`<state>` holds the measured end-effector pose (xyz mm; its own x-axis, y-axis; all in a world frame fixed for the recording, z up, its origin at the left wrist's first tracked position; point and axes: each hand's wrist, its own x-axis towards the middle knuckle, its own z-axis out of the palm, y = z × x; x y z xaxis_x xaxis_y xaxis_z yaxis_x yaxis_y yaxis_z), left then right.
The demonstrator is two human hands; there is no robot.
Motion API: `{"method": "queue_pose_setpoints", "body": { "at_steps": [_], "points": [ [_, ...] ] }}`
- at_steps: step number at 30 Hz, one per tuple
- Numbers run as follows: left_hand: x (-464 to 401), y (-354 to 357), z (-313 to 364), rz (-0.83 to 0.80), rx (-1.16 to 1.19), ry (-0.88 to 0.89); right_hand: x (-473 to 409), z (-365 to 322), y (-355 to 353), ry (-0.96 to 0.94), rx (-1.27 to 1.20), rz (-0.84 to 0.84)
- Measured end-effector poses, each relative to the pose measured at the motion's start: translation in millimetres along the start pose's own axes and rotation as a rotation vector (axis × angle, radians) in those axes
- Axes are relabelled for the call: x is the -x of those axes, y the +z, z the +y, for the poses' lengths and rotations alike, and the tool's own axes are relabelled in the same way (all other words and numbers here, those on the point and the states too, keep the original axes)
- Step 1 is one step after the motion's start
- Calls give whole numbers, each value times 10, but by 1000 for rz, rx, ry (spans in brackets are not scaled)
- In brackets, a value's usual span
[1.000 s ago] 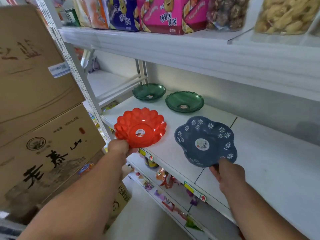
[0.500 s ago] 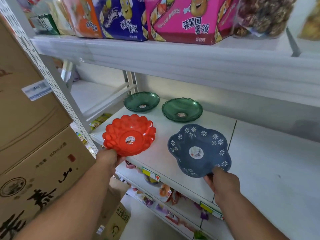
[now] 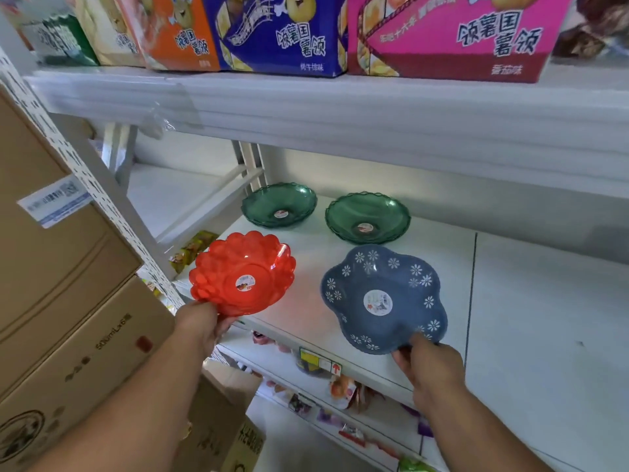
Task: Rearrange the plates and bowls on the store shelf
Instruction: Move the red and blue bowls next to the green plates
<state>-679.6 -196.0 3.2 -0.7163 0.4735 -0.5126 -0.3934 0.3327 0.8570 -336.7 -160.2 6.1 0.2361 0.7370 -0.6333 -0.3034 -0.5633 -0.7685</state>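
My left hand (image 3: 200, 323) grips the near rim of a red scalloped bowl (image 3: 242, 272), held tilted over the front left of the white shelf (image 3: 531, 301). My right hand (image 3: 430, 364) pinches the near rim of a blue flower-shaped plate (image 3: 384, 298) with white daisy marks, also tilted up above the shelf front. Behind them two green translucent bowls rest side by side on the shelf, one at the left (image 3: 279, 205) and one at the right (image 3: 367, 218).
Stacked cardboard boxes (image 3: 64, 301) stand close on the left beside a perforated shelf post (image 3: 102, 185). An upper shelf (image 3: 340, 107) carries colourful snack boxes. A lower shelf (image 3: 340, 396) holds small packets. The shelf's right half lies bare.
The view has drawn closer and tilted up. Both hands keep their hold; the red bowl and blue plate have stayed tilted over the shelf front, slightly nearer the green bowls.
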Motion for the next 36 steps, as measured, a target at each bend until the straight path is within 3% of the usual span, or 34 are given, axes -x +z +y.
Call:
{"method": "queue_pose_setpoints", "body": {
  "at_steps": [16,36],
  "points": [
    [-688,-39,174,-91,-78,-63,74,389,583,1,-91,98],
    [-764,-89,234,-123,-147,-47,122,458,870,76,-85,36]
  ]
}}
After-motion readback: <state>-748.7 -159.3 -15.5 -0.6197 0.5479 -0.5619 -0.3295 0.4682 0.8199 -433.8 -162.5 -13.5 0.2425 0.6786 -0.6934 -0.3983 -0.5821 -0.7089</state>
